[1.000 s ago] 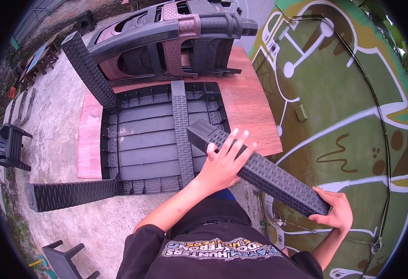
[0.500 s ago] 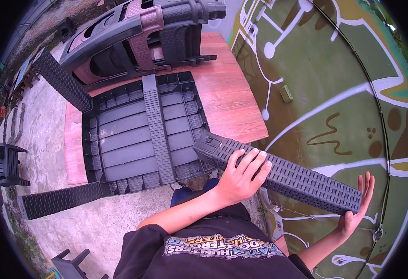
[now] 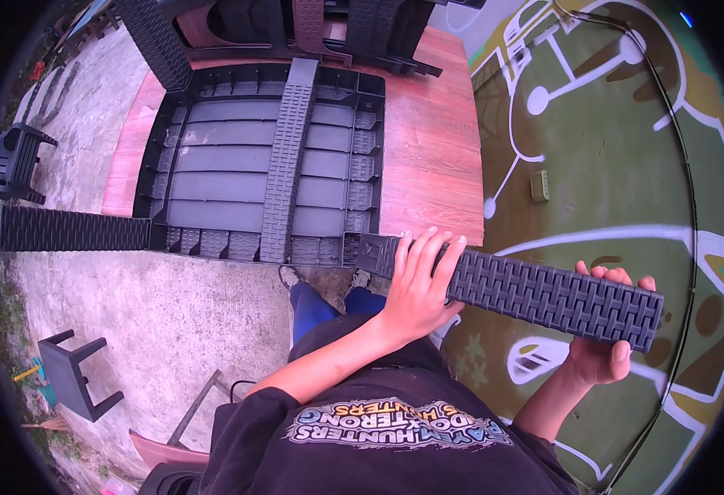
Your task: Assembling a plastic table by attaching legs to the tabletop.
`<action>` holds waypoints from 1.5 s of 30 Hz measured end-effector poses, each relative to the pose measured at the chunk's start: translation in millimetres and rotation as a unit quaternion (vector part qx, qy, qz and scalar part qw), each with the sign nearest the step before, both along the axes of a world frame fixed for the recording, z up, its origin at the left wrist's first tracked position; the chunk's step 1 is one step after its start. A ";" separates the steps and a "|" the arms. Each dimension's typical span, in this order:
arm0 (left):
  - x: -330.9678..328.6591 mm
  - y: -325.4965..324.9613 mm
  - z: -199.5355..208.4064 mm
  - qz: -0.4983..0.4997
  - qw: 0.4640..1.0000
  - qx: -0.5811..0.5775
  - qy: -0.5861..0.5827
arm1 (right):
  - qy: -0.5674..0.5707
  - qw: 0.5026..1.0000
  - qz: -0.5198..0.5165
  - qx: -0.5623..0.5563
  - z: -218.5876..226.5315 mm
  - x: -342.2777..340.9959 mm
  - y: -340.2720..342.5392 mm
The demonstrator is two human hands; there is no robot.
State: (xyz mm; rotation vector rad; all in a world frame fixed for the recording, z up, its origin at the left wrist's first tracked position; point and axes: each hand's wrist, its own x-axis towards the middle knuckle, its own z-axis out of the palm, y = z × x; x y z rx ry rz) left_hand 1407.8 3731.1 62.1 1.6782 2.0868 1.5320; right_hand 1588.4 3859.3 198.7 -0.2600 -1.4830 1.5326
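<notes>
An upturned black plastic tabletop with a ribbed underside and a woven-pattern crossbar lies in front of me. At its near right corner is a black woven-pattern table leg, pointing out to the right. My left hand is closed over this leg near the corner, fingers across its top. My right hand grips the leg's free end, thumb on the near side and fingertips over the far side. Whether the leg is fully seated in its corner I cannot tell. Two similar legs stand out from the left corners.
Under the tabletop is a wood-patterned table. Stacked black and brown plastic furniture stands behind it. A painted green wall rises close on the right. On the concrete floor are a black stool and another small black piece.
The leg has swung nearer to level and in line with the tabletop's near edge. My right hand, flat against its end before, now wraps round it. My view has shifted downward.
</notes>
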 end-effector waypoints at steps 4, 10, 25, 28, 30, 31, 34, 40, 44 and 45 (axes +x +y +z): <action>-7.9 -5.7 -6.0 0.038 0.999 -0.001 -0.009 | -0.045 0.998 -0.005 0.034 -0.9 -22.0 1.4; -21.9 -14.3 8.1 0.006 0.996 -0.025 -0.082 | -0.135 0.976 -0.159 0.054 7.8 -30.2 -0.8; -59.4 -29.0 26.2 -0.032 0.990 0.039 -0.135 | -0.210 0.958 -0.121 0.152 26.8 -80.2 -17.3; -67.5 -30.6 24.7 -0.047 0.986 0.044 -0.155 | -0.173 0.966 -0.136 0.132 26.7 -97.3 -31.2; -73.9 -31.9 24.0 -0.052 0.983 0.046 -0.172 | -0.152 0.964 -0.174 0.135 25.5 -105.3 -34.3; -76.8 -33.6 24.3 -0.061 0.981 0.040 -0.180 | -0.162 0.961 -0.167 0.150 26.4 -103.3 -31.9; -87.8 -40.8 24.4 -0.076 0.979 0.040 -0.187 | -0.170 0.952 -0.188 0.169 28.9 -106.9 -41.4; -93.5 -42.2 20.9 -0.092 0.972 0.052 -0.208 | -0.185 0.942 -0.209 0.184 34.1 -116.6 -51.1; -92.6 -40.0 17.2 -0.096 0.971 0.048 -0.214 | -0.255 0.926 -0.184 0.209 37.8 -101.4 -40.6; -92.7 -40.7 14.0 -0.093 0.971 0.048 -0.215 | -0.287 0.917 -0.159 0.225 36.8 -97.9 -37.8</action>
